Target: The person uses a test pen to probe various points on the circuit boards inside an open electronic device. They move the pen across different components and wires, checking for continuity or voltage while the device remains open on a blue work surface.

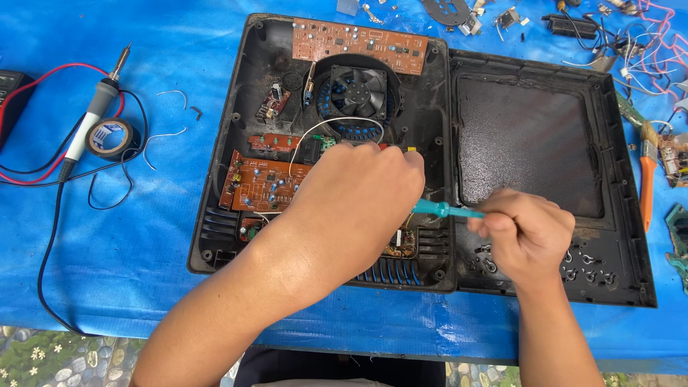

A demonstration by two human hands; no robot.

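Teal plastic-handled screwdriver (448, 210) sits gripped in the closed right hand (527, 233); left hand (358, 197), closure hidden, rests on the open black plastic appliance casing (229, 215)

Matt black plastic casing (222, 215) — dusty, glossy blue tarpaulin (129, 251)

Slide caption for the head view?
Left hand steadies opened appliance case; right hand works a teal screwdriver inside.

Both hands — left (358, 197), right (527, 233) — curled, fingers closed.
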